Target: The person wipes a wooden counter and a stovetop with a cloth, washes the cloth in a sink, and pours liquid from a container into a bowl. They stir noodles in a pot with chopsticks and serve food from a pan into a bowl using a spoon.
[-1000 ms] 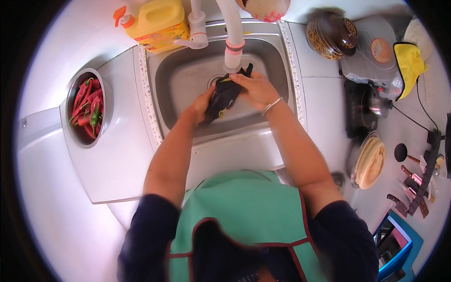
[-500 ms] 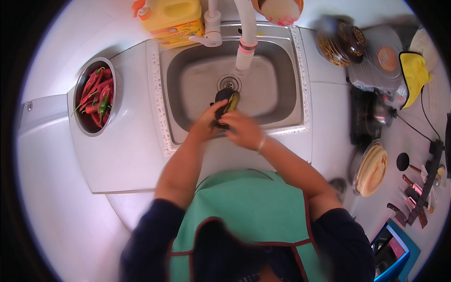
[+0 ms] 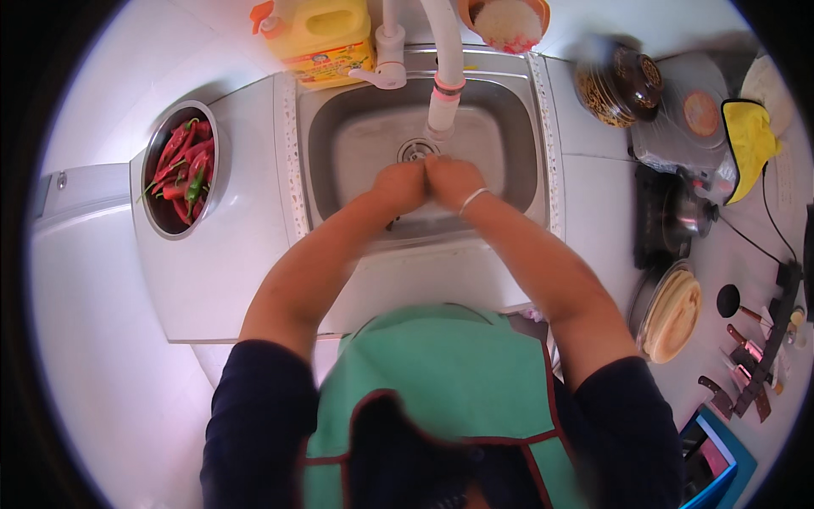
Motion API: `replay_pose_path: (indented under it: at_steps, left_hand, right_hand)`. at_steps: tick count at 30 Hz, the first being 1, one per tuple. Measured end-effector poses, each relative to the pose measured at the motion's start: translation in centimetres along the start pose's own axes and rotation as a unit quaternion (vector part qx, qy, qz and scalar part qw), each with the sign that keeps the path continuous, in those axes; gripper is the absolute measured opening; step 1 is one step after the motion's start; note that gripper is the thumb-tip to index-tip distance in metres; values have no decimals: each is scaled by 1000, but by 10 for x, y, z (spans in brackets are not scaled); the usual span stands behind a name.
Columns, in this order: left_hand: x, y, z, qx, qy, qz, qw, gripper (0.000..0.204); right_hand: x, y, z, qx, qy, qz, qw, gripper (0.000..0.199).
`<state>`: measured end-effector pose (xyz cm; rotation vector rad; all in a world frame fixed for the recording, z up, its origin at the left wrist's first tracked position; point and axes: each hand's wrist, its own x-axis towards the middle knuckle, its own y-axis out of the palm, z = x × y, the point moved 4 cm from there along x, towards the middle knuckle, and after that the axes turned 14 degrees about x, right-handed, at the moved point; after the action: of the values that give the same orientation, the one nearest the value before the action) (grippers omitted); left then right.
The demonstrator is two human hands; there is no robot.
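**Hands pressed together over the sink**

The left hand [image 3: 400, 187] and right hand [image 3: 452, 181] meet knuckle to knuckle above the steel sink [image 3: 517, 170], just below the white tap [image 3: 444, 85] and near the drain [image 3: 417, 150]. Both are clenched, but whether anything sits inside them cannot be told. Half a second ago a dark cloth showed between the hands, lower at the sink's front edge; now it is out of sight and the hands have moved up toward the drain. A bracelet [image 3: 471, 200] circles the right wrist. On the counter to the left stands a steel bowl [image 3: 149, 182] of red chillies [image 3: 185, 165]; a yellow jug [image 3: 326, 34] stands behind the sink.
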<state>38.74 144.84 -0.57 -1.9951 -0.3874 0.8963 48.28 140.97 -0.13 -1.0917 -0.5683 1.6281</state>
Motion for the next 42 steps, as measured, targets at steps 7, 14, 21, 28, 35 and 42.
replay_pose_path:
  at_steps: [7, 14, 21, 28, 35, 42]
  left_hand:
    - [4, -12, -6, 153, 200, -82, 964, 14]
    - [-12, -63, -23, 239, 353, -91, 900, 12]
    - [-34, -107, -24, -10, 318, -314, 895, 14]
    - [-14, 63, 37, 53, -67, -54, 995, 33]
    - [-45, 62, 42, -461, -166, 125, 863, 47]
    - [-84, 24, 1, -438, -48, 52, 896, 44]
  right_hand:
    - [-10, 24, -16, 409, 89, 85, 904, 15]
    - [-58, 16, 25, 860, 204, 231, 407, 8]
    - [-73, -24, 78, 928, 6, 373, -26, 12]
    - [-46, 68, -11, 789, 163, 272, 526, 19]
    - [-51, 62, -46, 239, 109, -145, 954, 38]
    - [-124, 59, 8, 776, 151, -166, 590, 48]
